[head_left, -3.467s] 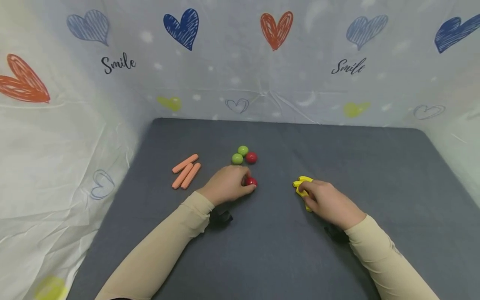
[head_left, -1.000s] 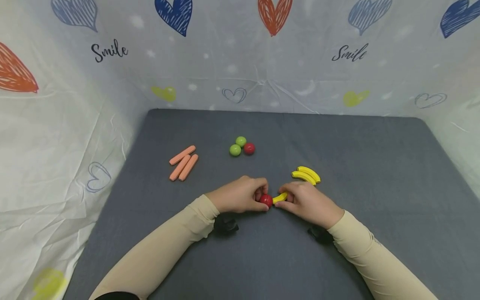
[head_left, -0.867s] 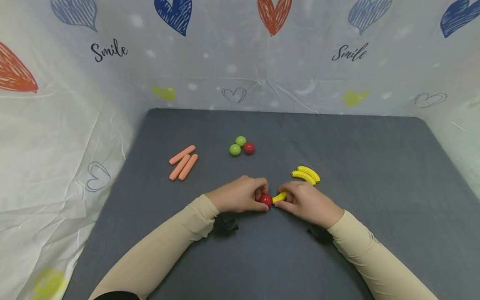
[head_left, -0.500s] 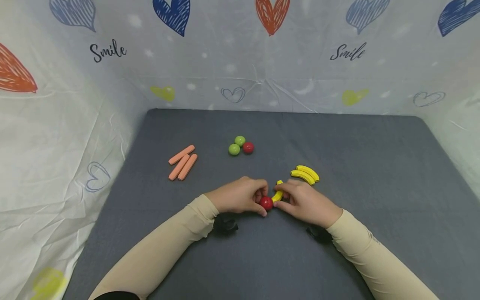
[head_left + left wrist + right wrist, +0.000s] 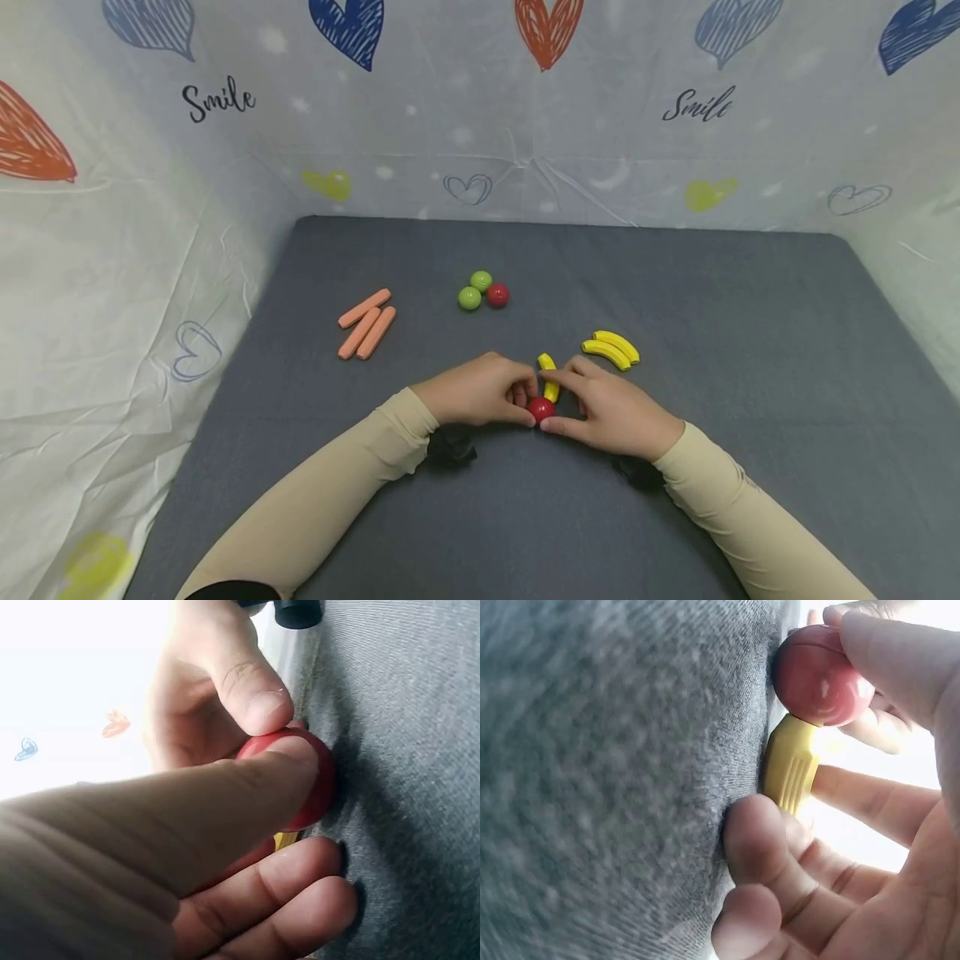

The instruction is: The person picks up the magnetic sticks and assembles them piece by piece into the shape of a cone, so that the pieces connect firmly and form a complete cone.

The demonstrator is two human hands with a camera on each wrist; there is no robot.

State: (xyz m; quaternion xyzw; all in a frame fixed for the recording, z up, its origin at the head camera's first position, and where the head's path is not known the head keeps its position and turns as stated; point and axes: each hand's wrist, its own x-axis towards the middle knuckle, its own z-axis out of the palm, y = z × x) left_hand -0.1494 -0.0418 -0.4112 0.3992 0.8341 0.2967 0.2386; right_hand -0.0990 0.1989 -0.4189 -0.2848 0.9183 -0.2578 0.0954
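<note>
On the grey mat [image 5: 712,333], walled by heart-print sheeting, your left hand [image 5: 472,392] pinches the red ball [image 5: 541,408] while your right hand [image 5: 611,408] pinches the yellow banana piece [image 5: 550,377], butted against the ball. The ball is round: squeeze unevenly and I'd expect it to roll free.
</note>
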